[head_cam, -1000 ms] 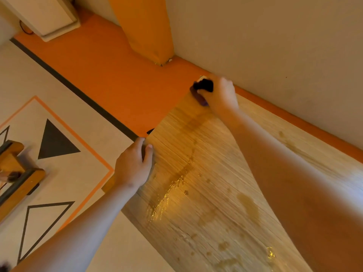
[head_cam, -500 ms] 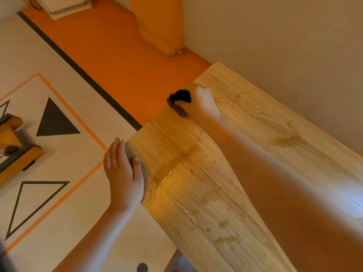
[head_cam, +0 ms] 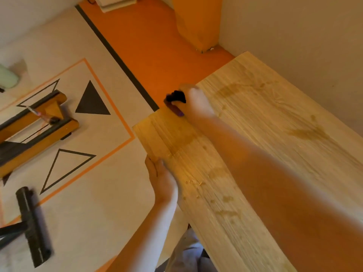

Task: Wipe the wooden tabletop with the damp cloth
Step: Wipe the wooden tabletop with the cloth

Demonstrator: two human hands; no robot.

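Note:
The wooden tabletop [head_cam: 265,122] runs from the lower right up to a far corner by the wall and shows damp streaks and small droplets. My right hand [head_cam: 194,102] reaches across it to the left end edge, shut on a dark cloth [head_cam: 175,98] that sticks out past the fingers at the edge. My left hand [head_cam: 163,179] lies flat against the near long edge of the tabletop, close to the near left corner, its fingers held together. Most of the cloth is hidden inside my right fist.
A cream wall [head_cam: 294,36] borders the table's far side. The floor is orange [head_cam: 149,40] beside a pale mat with triangles [head_cam: 92,101]. A wooden frame [head_cam: 37,122] and a dark floor tool head [head_cam: 33,226] lie on the mat. An orange post [head_cam: 196,22] stands in the corner.
My right hand has slid the cloth along the table's left end, from the far corner toward the near one. My left hand has shifted down the near edge. The view has swung left.

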